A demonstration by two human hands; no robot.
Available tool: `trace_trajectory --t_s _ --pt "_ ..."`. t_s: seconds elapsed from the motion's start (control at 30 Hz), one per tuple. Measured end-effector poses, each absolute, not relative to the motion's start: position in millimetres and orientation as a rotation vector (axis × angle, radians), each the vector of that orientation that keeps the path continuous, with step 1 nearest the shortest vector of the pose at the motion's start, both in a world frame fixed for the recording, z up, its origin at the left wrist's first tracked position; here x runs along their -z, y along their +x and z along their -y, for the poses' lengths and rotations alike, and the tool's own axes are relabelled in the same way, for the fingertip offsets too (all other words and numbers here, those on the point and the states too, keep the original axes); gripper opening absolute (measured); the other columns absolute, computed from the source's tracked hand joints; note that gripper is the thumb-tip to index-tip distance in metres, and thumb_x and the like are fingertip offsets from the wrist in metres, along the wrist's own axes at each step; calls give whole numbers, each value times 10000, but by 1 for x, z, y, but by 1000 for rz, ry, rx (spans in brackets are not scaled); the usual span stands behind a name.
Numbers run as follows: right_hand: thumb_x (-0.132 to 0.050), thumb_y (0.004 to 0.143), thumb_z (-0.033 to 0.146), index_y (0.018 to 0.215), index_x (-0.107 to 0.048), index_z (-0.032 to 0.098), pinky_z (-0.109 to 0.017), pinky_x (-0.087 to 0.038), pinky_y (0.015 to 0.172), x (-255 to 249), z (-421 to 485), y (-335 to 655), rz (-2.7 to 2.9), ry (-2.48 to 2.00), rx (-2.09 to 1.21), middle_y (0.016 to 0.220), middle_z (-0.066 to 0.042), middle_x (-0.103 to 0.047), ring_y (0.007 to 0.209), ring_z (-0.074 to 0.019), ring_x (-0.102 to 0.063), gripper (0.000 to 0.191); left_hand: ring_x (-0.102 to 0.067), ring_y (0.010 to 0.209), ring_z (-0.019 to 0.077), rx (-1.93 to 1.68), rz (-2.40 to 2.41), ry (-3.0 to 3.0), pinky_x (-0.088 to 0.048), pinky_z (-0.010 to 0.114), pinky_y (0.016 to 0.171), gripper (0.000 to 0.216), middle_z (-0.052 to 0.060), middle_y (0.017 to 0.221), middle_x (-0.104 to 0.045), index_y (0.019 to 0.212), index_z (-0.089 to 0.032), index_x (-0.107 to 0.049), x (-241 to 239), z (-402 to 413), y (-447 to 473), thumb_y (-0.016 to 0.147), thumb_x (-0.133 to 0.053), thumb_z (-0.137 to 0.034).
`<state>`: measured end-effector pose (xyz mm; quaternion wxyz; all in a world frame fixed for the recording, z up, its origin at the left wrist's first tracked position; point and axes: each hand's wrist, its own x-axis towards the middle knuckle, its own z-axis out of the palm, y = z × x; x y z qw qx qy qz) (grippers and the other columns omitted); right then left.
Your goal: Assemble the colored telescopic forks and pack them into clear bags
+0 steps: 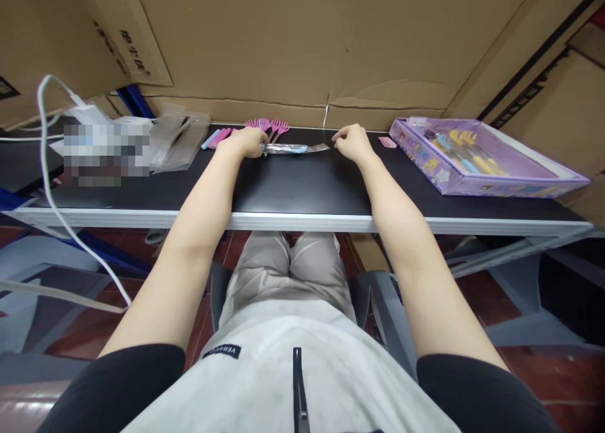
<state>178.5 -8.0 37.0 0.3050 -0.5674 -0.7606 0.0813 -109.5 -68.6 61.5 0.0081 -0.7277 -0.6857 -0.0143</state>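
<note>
Holding wrapped blue tool (295, 149), left grip (246, 142), lettered shirt label (222, 351)

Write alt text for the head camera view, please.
A person's left hand holds a wrapped blue item at a black table; the right hand is apart from it. Pink pieces lie behind the left hand; a purple box lies at right.

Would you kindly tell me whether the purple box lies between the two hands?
No, the purple box lies to the right of the right hand, while the wrapped item extends from the left hand.
</note>
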Motion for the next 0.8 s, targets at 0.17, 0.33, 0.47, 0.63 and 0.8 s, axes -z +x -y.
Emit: trace_trajectory --t_s 0.17,0.33,0.47,0.63,0.8 --pt "-641 876 174 1128 -836 108 -544 -539 1185 -38 11 177 2015 -1517 -221 1081 -181 -815 1194 -377 -744 325 -672 1400 356 -31 2139 -2249 -467 485 1254 689 104 1506 -728 1505 -282 -720 -62 70 -107 823 -699 -193" --pt "-633 868 158 1089 -830 119 -532 -557 1157 -40 14 176 2021 -1513 -232 1060 -172 -816 1181 -369 -752 298 -630 1452 336 -30 2104 -2265 -442 506 1271 529 84 1503 -726 1465 -289 -736 -64 75 -104 941 -664 -295" --pt "-599 860 127 1080 -833 121 -521 -563 1149 -40 15 176 2030 -1508 -243 1071 -173 -821 1188 -365 -747 321 -655 1418 310 15 2061 -2300 -481 447 1241 574 56 1511 -727 1513 -311 -705 -63 74 -102 941 -665 -298" --pt "-599 853 132 1086 -829 120 -521 -551 1161 -41 16 175 2040 -1507 -246 1074 -172 -818 1200 -361 -733 328 -675 1398 297 17 2055 -2311 -526 386 1188 551 57 1498 -735 1484 -284 -732 -62 74 -100 941 -643 -253" --pt "-632 850 173 1101 -823 119 -542 -530 1178 -40 16 175 2050 -1505 -249 1092 -179 -814 1206 -374 -724 320 -660 1415 318 -14 2056 -2294 -526 429 1190 449 92 1476 -741 1383 -243 -776 -65 76 -100 954 -644 -247"
